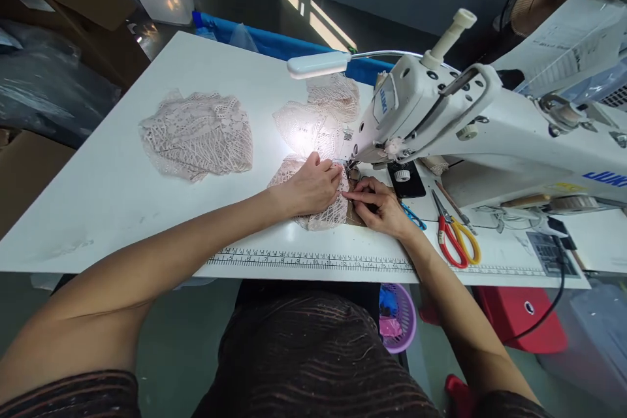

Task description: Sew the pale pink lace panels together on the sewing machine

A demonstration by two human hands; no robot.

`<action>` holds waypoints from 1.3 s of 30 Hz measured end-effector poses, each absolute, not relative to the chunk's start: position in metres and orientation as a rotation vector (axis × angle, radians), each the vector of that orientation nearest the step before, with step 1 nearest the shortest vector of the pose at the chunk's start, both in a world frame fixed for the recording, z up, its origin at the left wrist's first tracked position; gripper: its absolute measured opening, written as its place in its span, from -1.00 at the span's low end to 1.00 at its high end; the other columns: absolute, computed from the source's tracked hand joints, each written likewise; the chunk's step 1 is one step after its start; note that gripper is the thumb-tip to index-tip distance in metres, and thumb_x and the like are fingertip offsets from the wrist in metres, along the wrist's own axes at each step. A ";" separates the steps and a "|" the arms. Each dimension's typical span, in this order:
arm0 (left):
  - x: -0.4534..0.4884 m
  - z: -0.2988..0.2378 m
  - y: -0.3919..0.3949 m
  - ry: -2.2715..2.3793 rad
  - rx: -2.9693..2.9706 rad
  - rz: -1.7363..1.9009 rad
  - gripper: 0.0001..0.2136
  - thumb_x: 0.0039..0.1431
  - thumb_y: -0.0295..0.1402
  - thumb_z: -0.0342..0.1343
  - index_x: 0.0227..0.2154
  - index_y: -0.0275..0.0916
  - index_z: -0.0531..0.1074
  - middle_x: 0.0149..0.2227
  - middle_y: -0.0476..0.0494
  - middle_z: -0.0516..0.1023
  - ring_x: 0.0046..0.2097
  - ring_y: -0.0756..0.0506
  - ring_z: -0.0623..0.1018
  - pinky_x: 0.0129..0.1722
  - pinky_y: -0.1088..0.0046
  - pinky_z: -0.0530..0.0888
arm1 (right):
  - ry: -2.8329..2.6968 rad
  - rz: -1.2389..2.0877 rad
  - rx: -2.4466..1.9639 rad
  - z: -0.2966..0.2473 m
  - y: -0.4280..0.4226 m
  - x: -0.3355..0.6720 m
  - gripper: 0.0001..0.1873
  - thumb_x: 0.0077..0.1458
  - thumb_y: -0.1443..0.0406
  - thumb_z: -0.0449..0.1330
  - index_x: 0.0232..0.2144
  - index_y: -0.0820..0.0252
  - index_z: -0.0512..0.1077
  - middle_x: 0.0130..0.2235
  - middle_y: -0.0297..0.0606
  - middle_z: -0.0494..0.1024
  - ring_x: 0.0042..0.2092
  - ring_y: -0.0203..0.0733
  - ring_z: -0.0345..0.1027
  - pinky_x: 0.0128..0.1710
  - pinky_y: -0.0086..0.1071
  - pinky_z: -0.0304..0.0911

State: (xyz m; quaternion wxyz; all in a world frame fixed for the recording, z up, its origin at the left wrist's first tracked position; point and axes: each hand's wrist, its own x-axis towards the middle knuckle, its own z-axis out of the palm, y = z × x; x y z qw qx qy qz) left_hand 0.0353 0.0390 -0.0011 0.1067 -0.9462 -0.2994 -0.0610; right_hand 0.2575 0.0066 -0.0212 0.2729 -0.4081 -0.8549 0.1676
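Observation:
A pale pink lace piece (321, 212) lies under the needle of a white sewing machine (470, 117) on a white table (122, 196). My left hand (311, 184) rests on the lace with its fingers curled, pressing the fabric just left of the presser foot. My right hand (377, 204) pinches the lace edge in front of the needle, fingers pressed together. A lit lamp (318, 64) shines on more lace (318, 121) behind the needle.
A separate stack of lace pieces (198, 136) sits to the left on the table. Red and yellow scissors (455, 238) and blue snips (414, 215) lie right of my hand. A ruler strip (308, 260) runs along the front edge. A purple basket (399, 317) and a red bin (524, 323) stand below.

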 end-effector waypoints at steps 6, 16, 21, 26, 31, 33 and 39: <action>0.032 -0.003 0.043 -0.847 -2.797 -0.241 -0.71 0.37 -0.29 -0.09 -0.22 -0.30 0.51 -0.13 -0.29 0.52 -0.18 -0.23 0.41 -0.20 0.18 0.20 | -2.275 0.482 -1.056 -0.023 0.008 0.256 -0.63 0.13 0.38 0.11 -0.11 -0.01 0.61 -0.22 -0.23 0.42 -0.32 -0.25 0.30 -0.25 -0.24 0.32; 0.027 0.000 0.050 -0.802 -2.838 -0.195 -0.62 0.42 -0.22 -0.20 -0.03 -0.27 0.47 0.07 -0.22 0.50 -0.10 -0.20 0.44 -0.08 0.18 0.23 | -2.297 0.451 -1.087 -0.024 0.007 0.259 -0.64 0.13 0.36 0.14 -0.09 -0.03 0.60 -0.18 -0.23 0.44 -0.20 -0.18 0.35 -0.13 -0.20 0.34; 0.028 -0.004 0.049 -0.809 -2.835 -0.228 -0.62 0.42 -0.24 -0.18 0.05 -0.33 0.42 0.14 -0.28 0.46 -0.07 -0.22 0.47 -0.03 0.12 0.29 | -2.352 0.399 -1.098 -0.021 0.004 0.259 -0.64 0.14 0.37 0.13 -0.06 0.03 0.58 -0.14 -0.19 0.45 -0.10 -0.12 0.37 -0.07 -0.16 0.33; 0.029 -0.012 0.048 -0.719 -2.761 -0.413 -0.69 0.41 -0.32 -0.11 0.01 -0.37 0.44 0.07 -0.30 0.51 -0.04 -0.20 0.50 0.12 0.05 0.28 | -2.434 0.317 -1.109 -0.017 0.002 0.260 -0.64 0.16 0.36 0.13 -0.02 0.14 0.55 -0.11 -0.10 0.46 -0.06 -0.03 0.35 -0.06 -0.10 0.31; 0.028 -0.015 0.050 -0.546 -2.790 -0.532 -0.76 0.39 -0.40 -0.06 -0.22 -0.29 0.53 -0.07 -0.18 0.60 -0.16 -0.11 0.54 0.10 0.09 0.38 | -2.487 0.282 -1.126 -0.016 0.001 0.261 -0.65 0.20 0.34 0.13 0.02 0.17 0.52 -0.04 -0.04 0.44 -0.07 -0.01 0.34 -0.07 -0.07 0.29; 0.027 -0.015 0.052 -0.564 -2.802 -0.573 -0.78 0.38 -0.37 -0.03 -0.18 -0.27 0.53 -0.06 -0.17 0.60 -0.17 -0.12 0.54 0.08 0.08 0.40 | -2.492 0.265 -1.132 -0.015 0.000 0.260 -0.64 0.21 0.34 0.12 0.03 0.18 0.51 -0.05 -0.03 0.43 -0.07 0.00 0.34 -0.07 -0.07 0.29; 0.027 -0.015 0.054 -0.643 -2.847 -0.575 -0.77 0.36 -0.33 0.00 -0.08 -0.24 0.52 -0.02 -0.15 0.59 -0.17 -0.14 0.53 0.08 0.03 0.41 | -2.519 0.145 -1.172 -0.012 0.001 0.254 -0.65 0.23 0.38 0.06 0.01 0.19 0.50 -0.10 -0.03 0.45 -0.12 -0.01 0.33 -0.11 -0.11 0.26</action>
